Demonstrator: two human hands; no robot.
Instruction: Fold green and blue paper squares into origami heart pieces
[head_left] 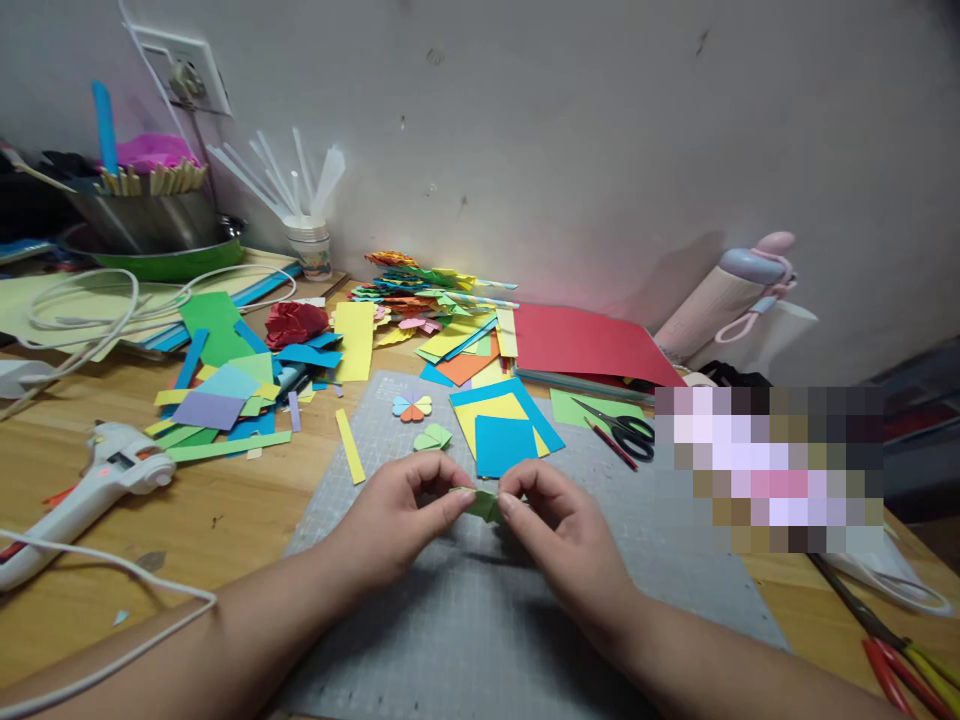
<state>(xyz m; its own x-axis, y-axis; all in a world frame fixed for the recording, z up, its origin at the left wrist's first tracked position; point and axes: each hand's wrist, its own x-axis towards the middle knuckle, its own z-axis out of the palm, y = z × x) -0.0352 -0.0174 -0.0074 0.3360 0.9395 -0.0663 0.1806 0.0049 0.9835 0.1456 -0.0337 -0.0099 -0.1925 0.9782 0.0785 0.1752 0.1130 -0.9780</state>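
Note:
Between my two hands is a small folded green paper (pixel 482 503), held above the grey cutting mat (pixel 465 630). My left hand (pixel 420 510) pinches its left end between thumb and fingers. The right end is pinched by my right hand (pixel 551 525). Just beyond my left hand lies a green folded paper piece (pixel 433 438), with a multicoloured paper flower (pixel 412 406) behind it. Blue and yellow paper squares (pixel 506 446) lie past my fingertips. Black-handled scissors (pixel 626 432) and a red pencil (pixel 615 447) rest to their right.
A glue gun (pixel 90 500) with a white cable lies at left, near scattered paper scraps (pixel 217 395). Behind stand a cup of glue sticks (pixel 309 245) and a red folder (pixel 585 340). Red-and-yellow-handled pliers (pixel 892 650) lie front right. A pixelated patch covers the right.

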